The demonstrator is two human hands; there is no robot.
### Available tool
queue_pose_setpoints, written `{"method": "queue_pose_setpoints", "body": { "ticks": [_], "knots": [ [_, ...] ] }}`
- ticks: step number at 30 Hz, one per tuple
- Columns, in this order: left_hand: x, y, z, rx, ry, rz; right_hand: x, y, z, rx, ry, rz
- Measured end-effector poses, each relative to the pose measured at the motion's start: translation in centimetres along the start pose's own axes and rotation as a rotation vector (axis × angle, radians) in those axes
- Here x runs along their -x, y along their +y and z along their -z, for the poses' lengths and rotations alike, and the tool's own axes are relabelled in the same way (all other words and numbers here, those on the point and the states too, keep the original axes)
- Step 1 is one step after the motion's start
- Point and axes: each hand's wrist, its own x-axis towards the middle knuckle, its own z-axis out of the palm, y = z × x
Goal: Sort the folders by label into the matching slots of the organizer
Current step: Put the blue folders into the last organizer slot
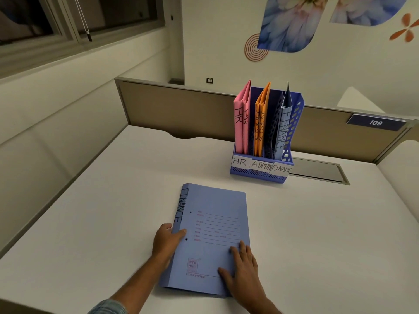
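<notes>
A blue folder (213, 225) marked FINANCE on its spine lies flat on the white desk (317, 234). My left hand (165, 243) grips its spine edge, thumb on the cover. My right hand (243, 268) rests flat on the cover's lower right corner, fingers spread. Farther back stands the blue organizer (260, 172) with slots labelled HR, ADMIN and FINANCE. Two pink HR folders (241, 123) stand in the left slot, two orange folders (260, 125) in the middle slot, and one blue FINANCE folder (282, 128) in the right slot.
A beige partition (181, 105) runs behind the desk, with a plate reading 109 (376, 122) at the right. A grey cable hatch (317, 169) lies in the desk to the right of the organizer. A wall with a window ledge borders the left side.
</notes>
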Motion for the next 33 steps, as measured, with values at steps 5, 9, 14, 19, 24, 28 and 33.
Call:
{"method": "queue_pose_setpoints", "body": {
  "ticks": [5,9,14,19,24,28,33],
  "knots": [
    [0.0,-0.3,0.5,0.164,-0.024,0.009,0.2,0.3,0.3,-0.03,-0.002,0.022],
    [0.7,0.0,0.2,0.242,0.01,-0.05,0.2,0.3,0.6,-0.103,-0.005,0.022],
    [2.7,0.6,-0.4,0.291,0.063,-0.237,0.0,0.5,2.0,-0.375,0.116,-0.031],
    [4.8,1.9,-0.9,0.317,0.13,-0.363,-1.6,0.4,4.4,-0.751,0.29,-0.242],
    [6.0,3.0,-1.6,0.337,0.118,-0.455,-2.7,1.1,6.4,-1.042,0.291,-0.374],
    [6.5,3.9,-2.0,0.346,0.006,-0.493,-3.1,1.2,7.7,-1.13,0.289,-0.382],
    [6.9,5.1,-3.0,0.357,-0.154,-0.415,-3.4,1.0,10.0,-1.167,0.348,-0.343]
  ]
}}
